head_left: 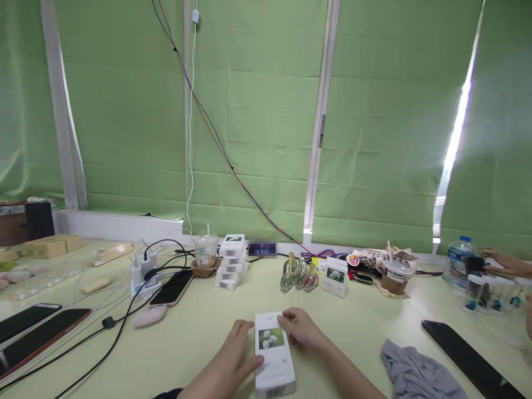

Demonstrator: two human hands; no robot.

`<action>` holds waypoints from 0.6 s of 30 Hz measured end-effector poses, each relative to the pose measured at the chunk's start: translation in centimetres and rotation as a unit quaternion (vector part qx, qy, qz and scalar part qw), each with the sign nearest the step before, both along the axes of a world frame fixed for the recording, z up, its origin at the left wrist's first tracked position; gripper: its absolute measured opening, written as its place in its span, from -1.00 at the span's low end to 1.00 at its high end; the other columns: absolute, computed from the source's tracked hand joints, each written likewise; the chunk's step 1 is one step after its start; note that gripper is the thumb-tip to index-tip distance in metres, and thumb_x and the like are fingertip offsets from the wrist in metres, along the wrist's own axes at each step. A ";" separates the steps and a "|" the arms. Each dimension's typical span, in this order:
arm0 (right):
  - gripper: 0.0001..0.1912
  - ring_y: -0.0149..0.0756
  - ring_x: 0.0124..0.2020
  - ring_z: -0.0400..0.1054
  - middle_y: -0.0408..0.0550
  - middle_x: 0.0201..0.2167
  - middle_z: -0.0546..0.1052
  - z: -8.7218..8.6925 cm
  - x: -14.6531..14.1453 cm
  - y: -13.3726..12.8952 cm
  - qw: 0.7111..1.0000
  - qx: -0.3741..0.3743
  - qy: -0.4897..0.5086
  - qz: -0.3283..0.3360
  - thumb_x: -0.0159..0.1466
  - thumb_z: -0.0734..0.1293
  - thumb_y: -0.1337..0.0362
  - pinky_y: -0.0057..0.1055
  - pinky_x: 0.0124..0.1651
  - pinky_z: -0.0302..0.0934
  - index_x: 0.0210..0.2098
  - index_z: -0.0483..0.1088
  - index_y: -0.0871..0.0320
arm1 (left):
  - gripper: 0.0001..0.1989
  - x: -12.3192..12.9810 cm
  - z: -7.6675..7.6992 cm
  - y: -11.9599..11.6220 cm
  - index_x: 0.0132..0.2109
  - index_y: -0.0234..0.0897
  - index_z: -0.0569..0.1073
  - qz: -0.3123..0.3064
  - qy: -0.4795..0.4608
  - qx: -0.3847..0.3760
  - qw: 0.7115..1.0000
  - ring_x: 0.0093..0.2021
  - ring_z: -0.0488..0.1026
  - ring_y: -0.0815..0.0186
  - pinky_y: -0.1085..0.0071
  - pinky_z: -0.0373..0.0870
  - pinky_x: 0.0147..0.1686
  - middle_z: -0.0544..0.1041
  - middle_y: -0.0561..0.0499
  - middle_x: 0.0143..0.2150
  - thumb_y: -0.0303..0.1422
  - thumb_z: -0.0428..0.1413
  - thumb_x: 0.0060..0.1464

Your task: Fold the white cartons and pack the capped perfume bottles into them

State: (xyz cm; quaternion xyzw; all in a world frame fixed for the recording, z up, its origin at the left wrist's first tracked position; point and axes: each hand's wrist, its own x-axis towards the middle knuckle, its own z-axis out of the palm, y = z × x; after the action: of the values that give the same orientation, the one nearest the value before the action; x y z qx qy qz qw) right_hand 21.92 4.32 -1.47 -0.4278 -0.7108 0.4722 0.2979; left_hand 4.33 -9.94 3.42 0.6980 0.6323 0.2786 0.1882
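Note:
A white box (274,363) with a picture of white flowers lies on the pale table in front of me. My left hand (239,354) holds its left side, thumb on the top face and fingers along the edge. At the far right corner of the box, my right hand (301,327) rests with bent fingers touching it. Behind it stand a stack of similar white boxes (231,263), several glass bottles (298,272) and one upright white box (334,277).
Phones (172,287), cables, a power strip (144,277) and a pink item (150,316) are on the left. Cups (394,277), a grey cloth (415,368), a black phone (469,354) and a water bottle (459,260) stand or lie right, near another person's hand (507,262).

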 end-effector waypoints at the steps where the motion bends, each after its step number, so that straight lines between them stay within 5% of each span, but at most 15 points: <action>1: -0.58 -0.55 -0.78 0.15 -0.17 -0.50 0.43 0.0 0.0 -0.1 1.000 -0.015 0.006 0.012 0.11 0.30 -0.05 -0.56 -0.77 -0.01 -0.31 0.37 0.23 | -0.43 -0.3 -0.6 0.6 0.24 -0.36 0.24 0.033 0.023 -0.007 0.999 0.30 0.20 0.03 0.12 0.14 0.27 0.28 -0.27 0.29 -0.29 0.04 0.10; 4: -0.53 -0.57 -0.78 0.17 -0.13 -0.43 0.46 0.4 0.1 -0.3 0.998 -0.044 0.027 0.044 0.07 0.32 -0.09 -0.58 -0.78 -0.02 -0.29 0.37 0.21 | -0.30 -0.7 -1.8 1.6 0.27 -0.57 0.20 0.070 0.062 -0.062 0.994 0.39 -0.06 -0.11 -0.02 -0.06 0.32 0.12 -0.41 0.37 -0.20 0.06 0.07; 10: -0.43 -0.57 -0.70 0.31 0.03 -0.01 0.43 0.8 0.5 -0.8 0.989 -0.070 0.082 0.100 -0.04 0.42 -0.10 -0.55 -0.73 0.10 -0.16 0.30 0.12 | -0.06 -1.3 -1.9 1.8 0.38 -0.46 -0.07 -0.002 -0.054 -0.109 0.993 0.42 -0.31 -0.07 -0.02 -0.26 0.35 -0.12 -0.25 0.45 -0.12 0.16 0.00; 13: -0.43 -0.48 -0.66 0.35 -0.06 -0.22 0.52 0.7 0.7 -0.9 0.983 -0.079 0.106 0.130 -0.03 0.41 -0.12 -0.52 -0.67 0.18 -0.19 0.24 0.10 | 0.01 -1.7 -1.8 1.9 0.39 -0.40 -0.18 -0.052 -0.126 -0.109 0.985 0.42 -0.22 -0.04 0.02 -0.24 0.36 -0.15 -0.24 0.46 -0.16 0.21 -0.03; 18: -0.45 -0.44 -0.69 0.31 -0.27 -0.57 0.46 0.5 0.5 -0.8 0.977 -0.088 0.120 0.153 -0.02 0.39 -0.14 -0.50 -0.64 0.21 -0.26 0.19 0.10 | -0.13 -1.9 -1.7 1.9 0.32 -0.14 0.05 -0.095 -0.239 -0.089 0.962 0.38 -0.05 -0.05 0.02 -0.14 0.33 0.10 -0.12 0.40 -0.26 0.29 -0.08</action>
State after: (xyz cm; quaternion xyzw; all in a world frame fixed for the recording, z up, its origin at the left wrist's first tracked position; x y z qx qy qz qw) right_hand 22.41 3.53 -0.96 -0.2791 -0.6829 0.6203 0.2663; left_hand 2.44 -8.04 1.72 0.6484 0.5215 0.3610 0.4211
